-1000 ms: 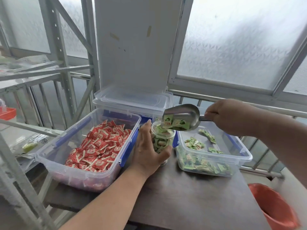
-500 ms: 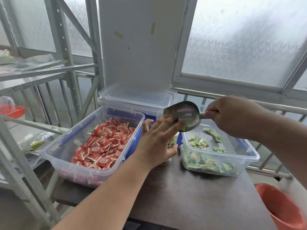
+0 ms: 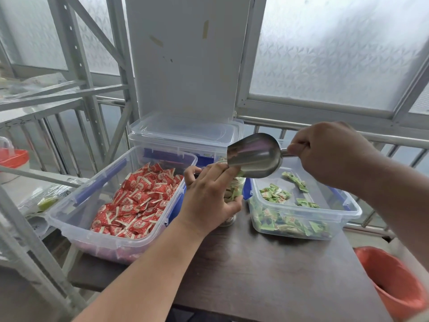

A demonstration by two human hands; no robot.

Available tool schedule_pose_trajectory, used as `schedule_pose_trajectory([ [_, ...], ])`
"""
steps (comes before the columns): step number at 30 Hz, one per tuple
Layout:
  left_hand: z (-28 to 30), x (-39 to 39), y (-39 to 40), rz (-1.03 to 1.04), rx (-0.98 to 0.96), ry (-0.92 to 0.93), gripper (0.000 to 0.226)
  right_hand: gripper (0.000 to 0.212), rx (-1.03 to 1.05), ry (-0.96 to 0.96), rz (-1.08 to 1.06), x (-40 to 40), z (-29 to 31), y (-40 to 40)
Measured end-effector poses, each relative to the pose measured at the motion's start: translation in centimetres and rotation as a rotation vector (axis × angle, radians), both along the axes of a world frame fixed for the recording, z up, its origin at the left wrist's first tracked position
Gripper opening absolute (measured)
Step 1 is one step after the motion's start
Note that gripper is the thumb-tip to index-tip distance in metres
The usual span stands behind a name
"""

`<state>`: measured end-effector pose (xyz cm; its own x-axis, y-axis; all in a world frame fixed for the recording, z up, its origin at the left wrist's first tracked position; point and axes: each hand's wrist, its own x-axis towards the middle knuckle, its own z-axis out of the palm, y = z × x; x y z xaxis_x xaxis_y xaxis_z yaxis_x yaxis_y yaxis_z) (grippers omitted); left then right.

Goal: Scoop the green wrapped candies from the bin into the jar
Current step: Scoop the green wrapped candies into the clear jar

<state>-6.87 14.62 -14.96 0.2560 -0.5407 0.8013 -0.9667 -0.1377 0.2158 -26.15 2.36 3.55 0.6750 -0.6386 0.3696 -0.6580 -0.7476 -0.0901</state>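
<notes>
A small clear jar (image 3: 234, 194) with green candies inside stands on the dark table between two bins. My left hand (image 3: 209, 196) wraps around its left side, fingers raised over the mouth and touching the scoop's lip. My right hand (image 3: 329, 154) grips the handle of a steel scoop (image 3: 255, 155), which is tipped mouth-down over the jar; its inside is hidden. The clear bin (image 3: 348, 211) to the right holds green wrapped candies (image 3: 275, 194), scattered on the bottom and piled along the near wall.
A clear bin of red wrapped candies (image 3: 139, 201) sits left of the jar. Stacked lidded clear boxes (image 3: 185, 133) stand behind, below a white board. A grey metal rack (image 3: 76, 73) fills the left. An orange bucket (image 3: 392, 284) is at the lower right, beside the table (image 3: 255, 275).
The scoop has tipped over from candies-up to mouth-down above the jar. My left hand has lifted its fingers from the jar's side up to the scoop's lip.
</notes>
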Motion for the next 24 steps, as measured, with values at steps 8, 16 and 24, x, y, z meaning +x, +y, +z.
schedule_pose_trajectory([
  [8, -0.2, -0.2, 0.7, 0.046, 0.033, -0.02, 0.06, 0.024, -0.266, -0.131, -0.067, -0.9, 0.3, -0.3],
  [16, 1.0, -1.0, 0.9, 0.056, 0.119, 0.025, 0.043, 0.025, -0.099, -0.146, -0.086, -0.5, -2.5, -3.1],
  [24, 2.8, -1.3, 0.5, 0.068, 0.236, 0.121, 0.015, 0.023, -0.032, -0.069, -0.186, -0.9, -5.4, -6.5],
])
